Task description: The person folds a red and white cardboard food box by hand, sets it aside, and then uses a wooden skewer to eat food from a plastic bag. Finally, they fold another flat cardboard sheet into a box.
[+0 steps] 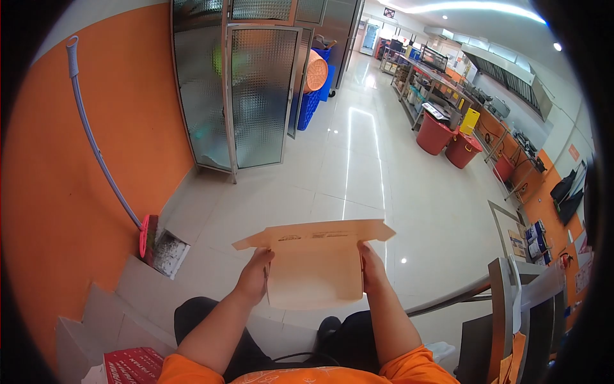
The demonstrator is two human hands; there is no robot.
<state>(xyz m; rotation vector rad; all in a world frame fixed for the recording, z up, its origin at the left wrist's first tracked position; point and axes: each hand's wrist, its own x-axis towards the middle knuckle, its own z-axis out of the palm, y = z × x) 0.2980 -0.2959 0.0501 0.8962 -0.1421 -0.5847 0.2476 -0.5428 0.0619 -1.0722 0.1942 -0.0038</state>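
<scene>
- Reaching forward, your left hand (257, 276) and right hand (373, 269) are closed in a grip on opposite sides of the cardboard box (315, 278).
- It sits near, between your hands, inside facing you.
- Near left, a dustpan (183, 253) holds dark debris (167, 255).
- Far right stand red bins (432, 139).

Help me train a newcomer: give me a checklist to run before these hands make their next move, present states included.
1. Left hand holding the box: ok, at its left side.
2. Right hand holding the box: ok, at its right side.
3. Flap closed: not ok, it spreads open along the far edge.
4. Box's underside undamaged: cannot tell, hidden from view.
5. Broom clear of the box: ok, well apart, by the orange wall.
</scene>
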